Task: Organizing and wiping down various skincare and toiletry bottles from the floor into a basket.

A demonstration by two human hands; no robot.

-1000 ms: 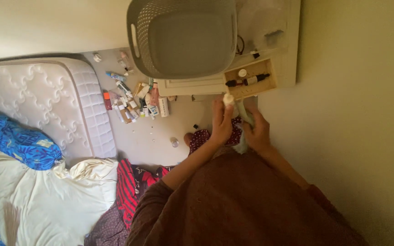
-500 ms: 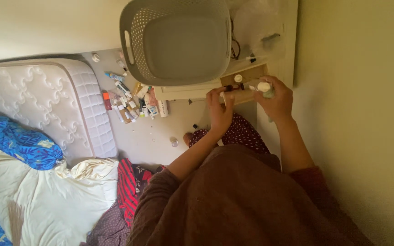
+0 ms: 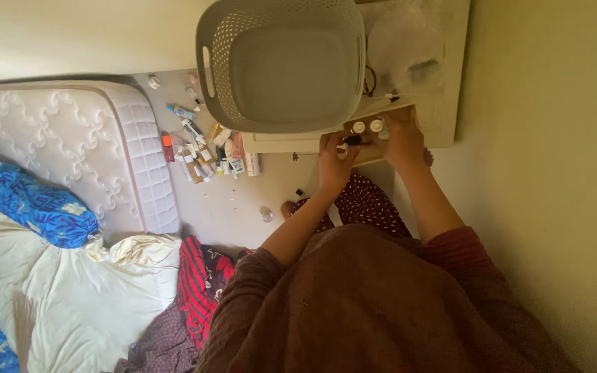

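Both my hands reach into an open wooden drawer (image 3: 371,153) of a pale cabinet. My left hand (image 3: 333,164) pinches a small dark bottle (image 3: 354,140) at the drawer's front. At the drawer's right end, my right hand (image 3: 402,141) has its fingers closed around a small pale bottle (image 3: 384,128). Two white-capped bottles (image 3: 359,127) stand in the drawer just beside that hand. My brown sleeves and a dark red dotted garment (image 3: 367,204) fill the lower frame.
A grey perforated plastic basket (image 3: 281,65) sits on the cabinet above the drawer. Several tubes and bottles (image 3: 205,155) lie scattered on the floor beside a quilted mattress (image 3: 70,145). Blue and white bedding (image 3: 29,207) and a red striped cloth (image 3: 198,283) lie at lower left.
Both hands have moved forward from in front of my body to the drawer. The pale bottle passed from my left hand to my right and now sits down in the drawer.
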